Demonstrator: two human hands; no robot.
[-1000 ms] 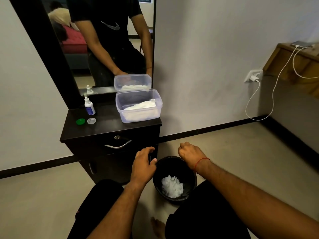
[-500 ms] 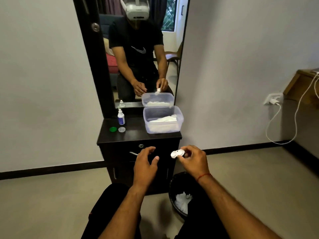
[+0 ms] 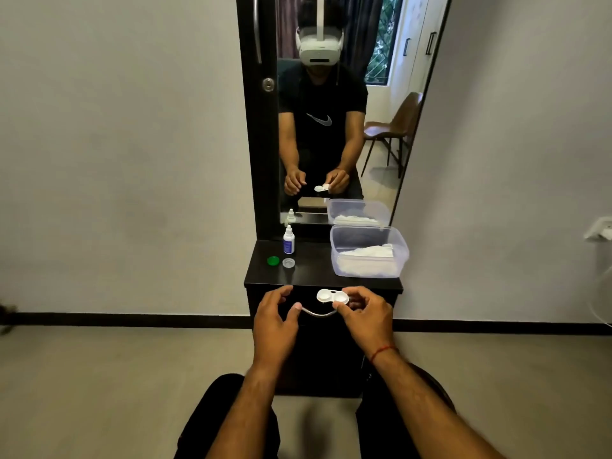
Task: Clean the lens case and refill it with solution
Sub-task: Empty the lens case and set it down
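Right hand (image 3: 364, 318) pinches the uncapped case (image 3: 332, 297); left hand (image 3: 275, 321) is relaxed, empty. Green cap (image 3: 273, 260) and clear cap (image 3: 288, 263) lie beside the bottle (image 3: 288, 240): refilling and capping seem left.

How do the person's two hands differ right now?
The right hand pinches the white lens case; the left hand holds nothing and is loosely curled. The right wrist wears a red thread; the left wrist is bare. Both are held in front of the dresser drawer.
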